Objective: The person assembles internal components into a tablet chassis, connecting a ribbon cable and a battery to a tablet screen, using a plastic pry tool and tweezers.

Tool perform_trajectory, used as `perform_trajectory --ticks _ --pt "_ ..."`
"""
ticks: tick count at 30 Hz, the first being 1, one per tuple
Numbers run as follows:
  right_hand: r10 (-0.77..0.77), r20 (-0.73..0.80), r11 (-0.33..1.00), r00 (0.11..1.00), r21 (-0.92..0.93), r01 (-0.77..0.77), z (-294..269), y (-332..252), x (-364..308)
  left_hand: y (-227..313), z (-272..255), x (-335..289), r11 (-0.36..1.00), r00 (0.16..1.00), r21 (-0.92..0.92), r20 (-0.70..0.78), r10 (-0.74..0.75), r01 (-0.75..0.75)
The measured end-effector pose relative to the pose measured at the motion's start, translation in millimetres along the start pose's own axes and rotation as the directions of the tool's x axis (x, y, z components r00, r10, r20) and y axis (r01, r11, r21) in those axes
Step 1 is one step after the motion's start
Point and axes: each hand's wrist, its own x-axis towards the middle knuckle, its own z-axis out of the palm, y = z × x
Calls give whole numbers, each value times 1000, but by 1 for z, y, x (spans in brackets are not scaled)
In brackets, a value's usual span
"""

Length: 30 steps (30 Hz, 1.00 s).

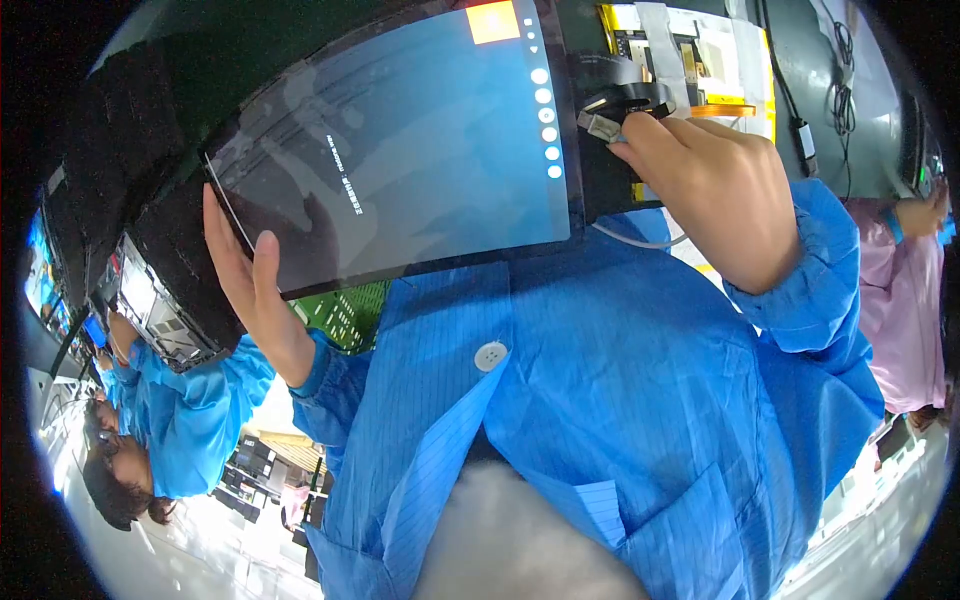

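A large tablet point(430, 150) with a lit blue screen is in front of me, with round icons down its right side and an orange square at a top corner. My left hand point(255, 290) grips its lower left edge, the thumb by the front and the fingers along the side. Beside the tablet's right edge, my right hand point(715, 185) pinches a USB plug point(600, 125), its metal end pointing left, apart from the tablet. A black cable point(630, 95) loops just behind the plug. Part of the plug is hidden by the fingers.
Behind my right hand lies a yellow-edged tray point(765, 70) with taped parts. Another cable point(803, 135) hangs at the right. A green basket point(345, 310) is below the tablet. Co-workers in blue point(200, 420) and pink point(900, 300) are at the left and right.
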Motion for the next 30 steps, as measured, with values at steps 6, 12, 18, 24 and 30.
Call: perform_trajectory --ticks 6,12,18,24,30 --pt "-17 91 1000 996 -2 18 -2 3 3 -1 0 1 1000 999 6 27 26 -26" --pt "-31 87 999 996 15 29 -3 6 3 3 1 6 1000 999 16 36 24 -24" --pt "-104 68 993 992 58 100 -2 8 0 10 3 14 997 999 71 43 9 -12" --pt "-176 89 975 980 153 161 4 6 -3 8 -7 30 999 987 -15 151 52 -50" --pt "-203 79 975 976 110 194 4 3 4 -2 -17 32 996 971 -15 220 91 -90"
